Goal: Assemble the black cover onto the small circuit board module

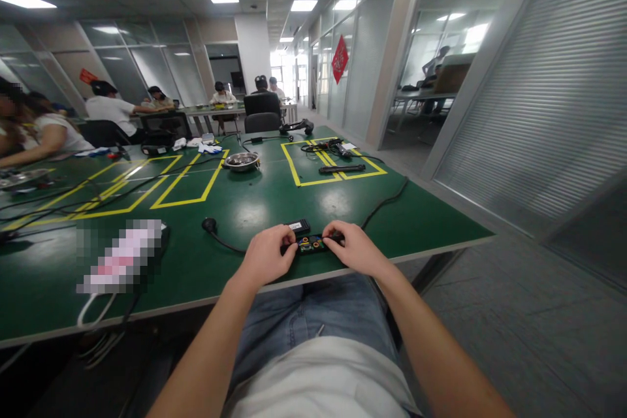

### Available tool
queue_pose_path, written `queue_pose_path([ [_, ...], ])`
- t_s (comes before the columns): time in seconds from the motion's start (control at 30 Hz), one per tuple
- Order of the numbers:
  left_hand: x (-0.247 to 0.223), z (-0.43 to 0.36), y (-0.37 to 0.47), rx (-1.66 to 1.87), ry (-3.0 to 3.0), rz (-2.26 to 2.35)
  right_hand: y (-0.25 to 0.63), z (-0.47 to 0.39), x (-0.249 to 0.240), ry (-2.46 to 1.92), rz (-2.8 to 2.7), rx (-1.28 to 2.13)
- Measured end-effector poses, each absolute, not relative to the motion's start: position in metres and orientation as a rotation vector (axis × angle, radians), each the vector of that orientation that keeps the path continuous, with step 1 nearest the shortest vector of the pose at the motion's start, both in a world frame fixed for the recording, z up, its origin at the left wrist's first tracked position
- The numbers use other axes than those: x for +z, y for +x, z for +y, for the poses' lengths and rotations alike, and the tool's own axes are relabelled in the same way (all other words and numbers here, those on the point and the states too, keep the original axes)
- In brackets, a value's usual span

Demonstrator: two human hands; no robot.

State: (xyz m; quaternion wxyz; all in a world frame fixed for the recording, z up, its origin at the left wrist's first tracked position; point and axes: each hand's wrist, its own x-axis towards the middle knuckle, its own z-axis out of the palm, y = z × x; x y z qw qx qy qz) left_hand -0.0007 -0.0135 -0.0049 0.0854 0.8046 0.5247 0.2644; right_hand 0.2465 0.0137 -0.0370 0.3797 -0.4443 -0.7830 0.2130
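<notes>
An opened black power adapter (311, 245), its circuit board with copper-coloured coils showing, lies on the green table near the front edge. At its left end my left hand (268, 253) is closed, thumb and fingers pinching the casing or the cord there. My right hand (356, 247) grips the other end in the same way; exactly what lies under its fingertips is hidden. Just behind the board rests a black cover (298, 226) with a white label. A cord with a black plug (209, 226) runs out to the left, and another black cable (385, 202) leads off to the back right.
Farther back stand a metal bowl (241, 161) and, inside yellow tape, a black bar (341, 169) and a corded tool (337, 149). A blurred-out pale object (122, 256) lies at left. Cables cross the table's left side. Several people sit beyond.
</notes>
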Motion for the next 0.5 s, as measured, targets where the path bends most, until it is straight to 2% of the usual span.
queue_pose_path([
  [0.2, -0.0043, -0.0126, -0.0015, 0.92, 2.383, 1.493, 0.2461, 0.0132, -0.0369, -1.123, -1.94, 0.591],
  [0.5, -0.0046, -0.0112, -0.0008, 0.892, 2.359, 1.52, 0.2453, 0.0111, -0.0345, -1.126, -1.931, 0.578],
])
